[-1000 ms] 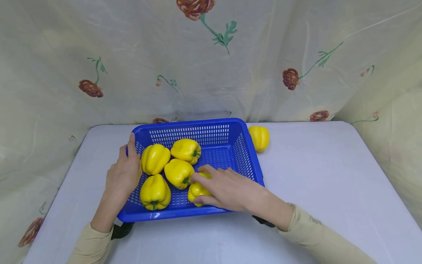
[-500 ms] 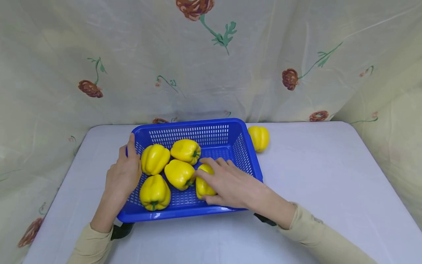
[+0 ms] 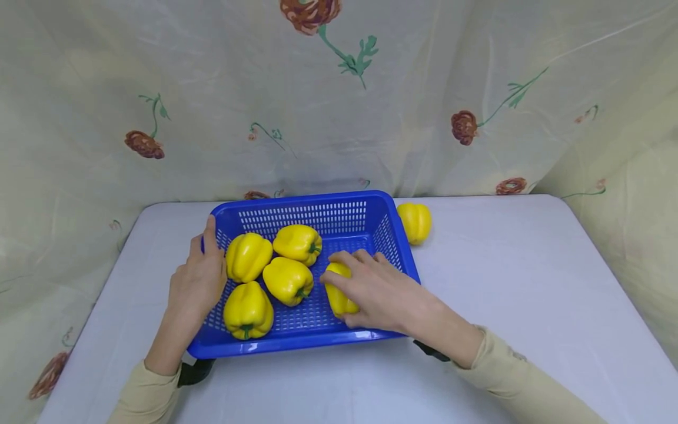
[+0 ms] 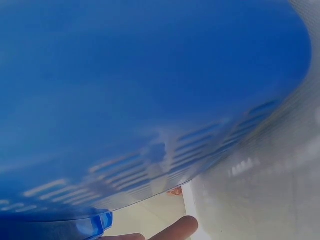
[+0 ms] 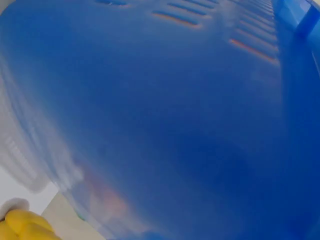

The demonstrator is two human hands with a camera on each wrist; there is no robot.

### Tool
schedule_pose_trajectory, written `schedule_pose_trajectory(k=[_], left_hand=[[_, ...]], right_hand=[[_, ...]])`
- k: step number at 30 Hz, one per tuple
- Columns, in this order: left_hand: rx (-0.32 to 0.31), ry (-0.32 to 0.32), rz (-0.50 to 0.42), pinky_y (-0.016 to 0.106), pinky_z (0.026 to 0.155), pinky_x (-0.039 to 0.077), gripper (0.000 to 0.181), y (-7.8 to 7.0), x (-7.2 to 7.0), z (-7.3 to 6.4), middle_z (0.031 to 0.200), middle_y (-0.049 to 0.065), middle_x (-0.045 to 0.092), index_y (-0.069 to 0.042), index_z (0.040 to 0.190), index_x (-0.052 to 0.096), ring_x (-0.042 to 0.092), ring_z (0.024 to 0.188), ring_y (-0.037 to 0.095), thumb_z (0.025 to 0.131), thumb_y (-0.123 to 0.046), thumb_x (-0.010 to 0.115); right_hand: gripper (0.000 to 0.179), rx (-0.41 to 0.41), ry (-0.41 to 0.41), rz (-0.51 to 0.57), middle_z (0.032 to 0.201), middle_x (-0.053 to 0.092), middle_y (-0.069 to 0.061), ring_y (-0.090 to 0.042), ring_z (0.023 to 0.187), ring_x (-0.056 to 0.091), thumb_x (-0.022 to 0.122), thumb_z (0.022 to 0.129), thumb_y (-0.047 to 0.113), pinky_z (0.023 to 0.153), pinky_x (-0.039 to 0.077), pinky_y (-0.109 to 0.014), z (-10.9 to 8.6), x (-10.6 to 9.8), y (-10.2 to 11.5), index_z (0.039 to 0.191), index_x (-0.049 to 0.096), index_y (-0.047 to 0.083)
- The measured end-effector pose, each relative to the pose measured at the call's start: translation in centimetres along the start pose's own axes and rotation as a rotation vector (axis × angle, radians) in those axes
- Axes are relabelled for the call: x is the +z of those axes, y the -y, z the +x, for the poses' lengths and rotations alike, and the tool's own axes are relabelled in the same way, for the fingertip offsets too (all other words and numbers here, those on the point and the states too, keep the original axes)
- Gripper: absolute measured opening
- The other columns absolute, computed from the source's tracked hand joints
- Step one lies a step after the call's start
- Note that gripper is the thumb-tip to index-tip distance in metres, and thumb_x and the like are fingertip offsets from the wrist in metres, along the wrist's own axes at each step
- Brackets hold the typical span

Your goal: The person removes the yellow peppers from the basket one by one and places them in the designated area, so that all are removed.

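A blue plastic basket (image 3: pixel 296 343) with slotted sides stands on the table in the head view. My left hand (image 3: pixel 196 280) grips its left rim, the index finger lying along the edge. In the basket's right part, my right hand (image 3: pixel 378 294) holds a yellow bell pepper (image 3: pixel 338 296) from above, fingers curled over it. Several more yellow bell peppers (image 3: pixel 288 281) lie on the left side and in the middle of the basket. The basket's wall (image 4: pixel 150 75) fills most of the left wrist view, with fingertips (image 4: pixel 177 229) at the bottom.
Another yellow bell pepper (image 3: pixel 415 224) lies on the white-covered table (image 3: pixel 503 265), just outside the basket's right back corner. A pale floral curtain (image 3: pixel 413 106) hangs behind the table. The basket's outer wall (image 5: pixel 150 120) blocks most of the right wrist view.
My right hand has shifted to the right inside the basket, taking the bell pepper away from the others. My left hand stays on the rim.
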State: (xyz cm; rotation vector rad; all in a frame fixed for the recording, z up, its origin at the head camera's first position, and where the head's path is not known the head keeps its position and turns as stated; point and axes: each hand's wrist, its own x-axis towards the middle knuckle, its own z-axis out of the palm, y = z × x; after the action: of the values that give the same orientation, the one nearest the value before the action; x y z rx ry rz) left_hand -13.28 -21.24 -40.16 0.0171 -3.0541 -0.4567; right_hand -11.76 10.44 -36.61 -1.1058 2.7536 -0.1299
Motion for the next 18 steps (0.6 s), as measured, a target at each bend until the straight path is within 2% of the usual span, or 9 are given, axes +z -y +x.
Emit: schedule_pose_trajectory(k=[4, 18], left_hand=[[-0.003, 0.005, 0.0, 0.043, 0.047, 0.057, 0.076, 0.0, -0.1, 0.0, 0.151, 0.046, 0.046, 0.0, 0.172, 0.006, 0.053, 0.049, 0.028, 0.112, -0.011, 0.05], [0.003, -0.007, -0.01, 0.039, 0.044, 0.055, 0.076, 0.0, 0.1, 0.0, 0.15, 0.046, 0.047, 0.001, 0.172, 0.007, 0.051, 0.048, 0.026, 0.111, -0.01, 0.051]], right_hand=[[0.06, -0.027, -0.041, -0.052, 0.163, 0.053, -0.008, -0.042, 0.136, 0.058, 0.083, 0.094, 0.047, 0.111, 0.055, -0.063, -0.2, -0.1, -0.3, 0.147, 0.064, 0.028], [0.052, -0.004, -0.146, -0.131, 0.161, 0.057, -0.008, -0.042, 0.14, 0.058, 0.087, 0.09, 0.045, 0.108, 0.056, -0.06, -1.3, -1.6, -1.9, 0.138, 0.072, 0.033]])
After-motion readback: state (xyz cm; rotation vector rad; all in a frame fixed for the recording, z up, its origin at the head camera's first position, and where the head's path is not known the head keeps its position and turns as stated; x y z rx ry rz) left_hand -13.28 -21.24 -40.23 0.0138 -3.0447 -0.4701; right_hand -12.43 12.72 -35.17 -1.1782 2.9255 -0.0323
